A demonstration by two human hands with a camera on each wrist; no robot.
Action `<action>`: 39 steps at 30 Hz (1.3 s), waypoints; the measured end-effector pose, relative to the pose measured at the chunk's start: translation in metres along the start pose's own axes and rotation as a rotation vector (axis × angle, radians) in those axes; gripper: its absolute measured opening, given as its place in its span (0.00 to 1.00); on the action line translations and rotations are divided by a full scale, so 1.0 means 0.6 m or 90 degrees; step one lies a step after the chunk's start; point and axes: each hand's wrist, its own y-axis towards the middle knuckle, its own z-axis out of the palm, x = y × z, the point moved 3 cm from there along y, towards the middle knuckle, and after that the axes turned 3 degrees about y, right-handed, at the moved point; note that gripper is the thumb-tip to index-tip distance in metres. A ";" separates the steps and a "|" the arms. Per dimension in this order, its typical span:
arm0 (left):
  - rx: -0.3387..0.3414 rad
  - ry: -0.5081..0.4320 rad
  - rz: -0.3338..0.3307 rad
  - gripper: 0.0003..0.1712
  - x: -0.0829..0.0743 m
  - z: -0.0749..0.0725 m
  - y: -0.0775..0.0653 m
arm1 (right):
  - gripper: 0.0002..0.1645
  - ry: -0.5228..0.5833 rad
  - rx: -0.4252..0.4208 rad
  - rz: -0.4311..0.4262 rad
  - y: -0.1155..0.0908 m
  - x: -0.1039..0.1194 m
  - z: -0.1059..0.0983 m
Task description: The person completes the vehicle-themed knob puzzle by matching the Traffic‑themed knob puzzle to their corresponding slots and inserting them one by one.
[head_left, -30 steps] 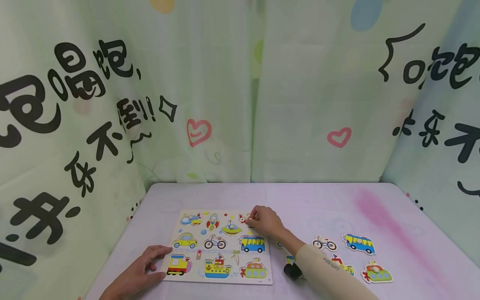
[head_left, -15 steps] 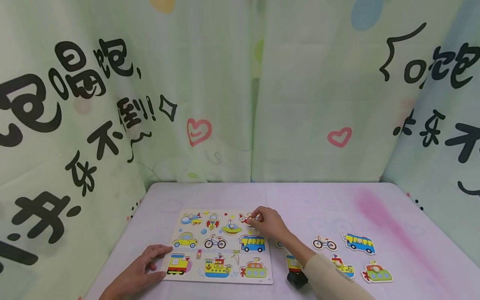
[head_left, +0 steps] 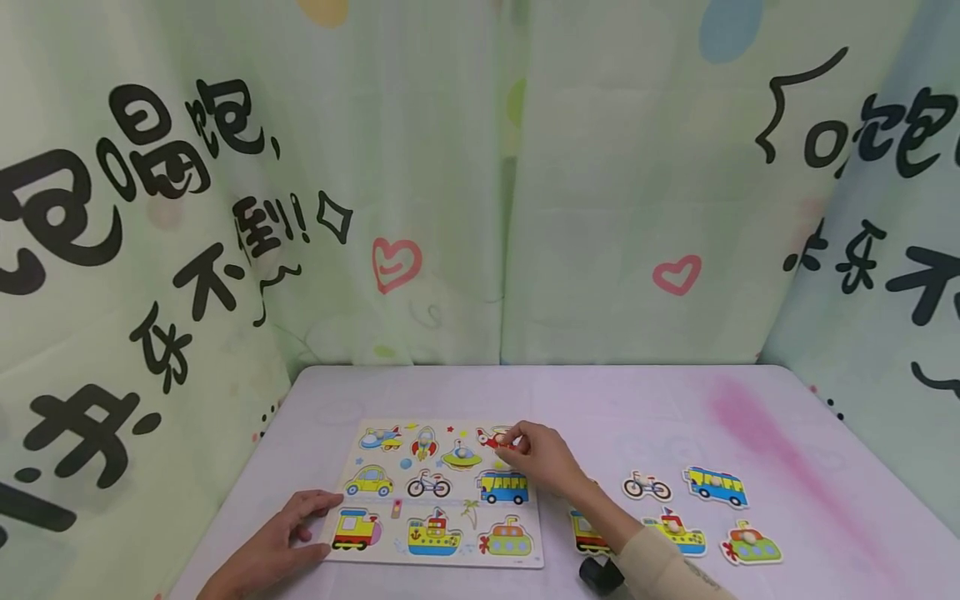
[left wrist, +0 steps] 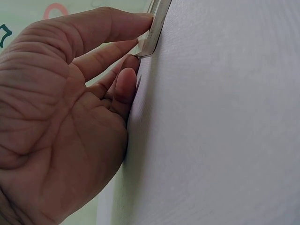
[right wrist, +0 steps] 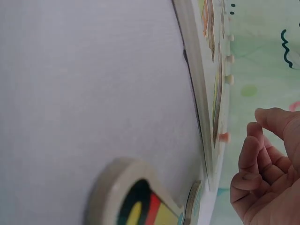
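Note:
A wooden peg puzzle board (head_left: 375, 546) with vehicle pictures lies on the left of the table. At its left edge my left hand (head_left: 281, 542) rests, thumb and fingertips touching the board's rim (left wrist: 152, 42) in the left wrist view. Over the upper right corner is my right hand (head_left: 547, 457), beside the red helicopter piece (head_left: 489, 437), which it partly hides. In the right wrist view my right hand (right wrist: 269, 168) has bent fingers with nothing between them, apart from the knob (right wrist: 225, 137) on the board.
Right of the board lie loose knobbed pieces: a bicycle (head_left: 647, 486), a bus (head_left: 716, 487), a ship (head_left: 678, 533), a submarine (head_left: 752, 546) and a train (head_left: 587, 533) partly behind the right arm. Printed curtains (head_left: 592, 208) surround the table (head_left: 630, 408).
My right hand has drawn back slightly, right and toward me, off the helicopter piece, baring more of it. My left hand and the board stay put.

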 end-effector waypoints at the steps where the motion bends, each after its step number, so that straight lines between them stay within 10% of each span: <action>1: -0.002 0.001 -0.003 0.37 0.001 0.000 0.001 | 0.09 -0.005 -0.002 -0.001 -0.002 -0.001 -0.002; 39: 0.014 -0.007 0.034 0.36 0.006 -0.002 0.000 | 0.08 -0.081 -0.009 0.037 -0.060 -0.079 -0.093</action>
